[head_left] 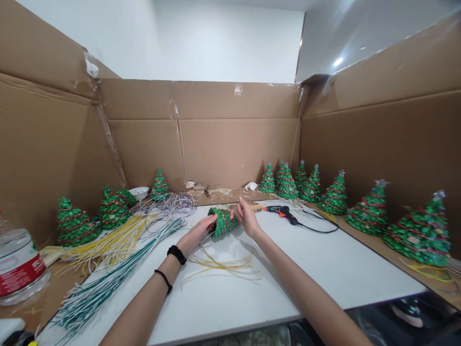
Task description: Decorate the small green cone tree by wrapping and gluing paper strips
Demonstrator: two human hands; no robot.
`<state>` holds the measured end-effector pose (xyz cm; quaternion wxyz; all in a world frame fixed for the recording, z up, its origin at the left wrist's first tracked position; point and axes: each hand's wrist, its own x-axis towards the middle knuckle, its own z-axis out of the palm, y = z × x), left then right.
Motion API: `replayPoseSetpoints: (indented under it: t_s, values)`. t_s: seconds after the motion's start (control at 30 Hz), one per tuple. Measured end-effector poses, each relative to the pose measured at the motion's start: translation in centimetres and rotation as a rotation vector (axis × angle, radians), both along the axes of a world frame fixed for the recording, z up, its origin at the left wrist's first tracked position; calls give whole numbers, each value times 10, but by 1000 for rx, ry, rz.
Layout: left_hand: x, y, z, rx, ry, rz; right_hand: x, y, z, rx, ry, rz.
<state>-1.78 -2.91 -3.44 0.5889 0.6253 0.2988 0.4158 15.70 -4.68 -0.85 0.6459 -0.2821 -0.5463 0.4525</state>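
A small green Christmas tree (224,223) with red garland lies tilted on its side above the white board. My left hand (202,228) is closed around its wide base end. Beside the tree's narrower end, my right hand (247,217) has its fingers pinched together and raised; whatever they hold is too small to make out. Loose yellow and white strands (225,265) lie on the board just below the tree. Right of my right hand rests a black and orange glue gun (284,212), its cord curving away to the right.
Bundles of green strands (118,276) and yellow strands (118,235) cover the left side. Several finished trees (367,206) line the right, and more stand at left. A water bottle (21,264) is at far left, a white bowl (139,193) behind. Cardboard walls (237,144) enclose the table.
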Motion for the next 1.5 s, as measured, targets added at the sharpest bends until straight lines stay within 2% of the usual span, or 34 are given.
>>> replayPoseSetpoints:
  t_s: [0.23,0.7,0.9,1.2,1.5]
  values:
    - [1,-3,1,-66,-15,-52,0,2,-4,-8,18,5]
    - [0,-5,2,-60,3,-47,-4,-6,1,10,-79,-23]
    - [2,-10,6,-68,-7,19,-8,-11,-2,42,-150,-34]
    - [2,-9,6,-82,-11,-48,-13,-14,-5,36,-196,-80]
    - [4,-14,10,-77,-25,-24,-17,-16,-7,40,-229,-126]
